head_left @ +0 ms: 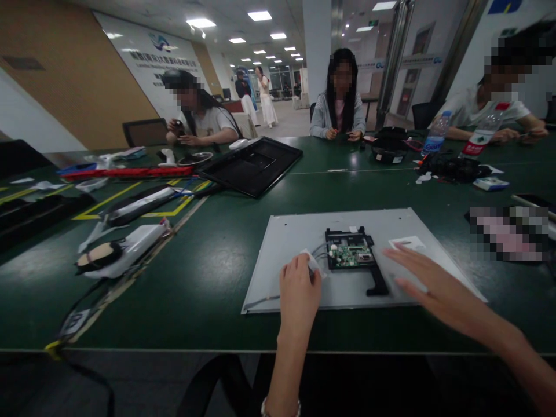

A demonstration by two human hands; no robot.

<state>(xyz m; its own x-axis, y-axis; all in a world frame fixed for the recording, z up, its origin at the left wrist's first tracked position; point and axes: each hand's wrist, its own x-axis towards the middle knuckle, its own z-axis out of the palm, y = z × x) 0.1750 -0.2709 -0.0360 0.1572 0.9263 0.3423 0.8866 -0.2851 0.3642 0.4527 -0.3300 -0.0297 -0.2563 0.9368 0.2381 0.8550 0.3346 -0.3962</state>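
Cables best handled gently beside the board

The green circuit board (350, 255) is seated in a black bracket (379, 279) on the pale flat panel (299, 229), which is laid on the green counter (208, 249). Grey cables (320, 249) are led from the board's left side toward the left hand (300, 285). Its fingers are curled down over a whitish film-like piece (320, 266) beside the cables; whether that piece is pinched cannot be told, as the grip is partly hidden. The right hand (428, 279) is blurred, its fingers held out straight with nothing seen in them, over the panel to the right of the bracket, near a white label (407, 243).

For good work here, the whitish piece is probably best handled by its edge, with the cables kept slack so that no pull is passed to the board. Pressure is best kept off the exposed components. The panel could slide if tugged, so it may be steadied with the right palm.
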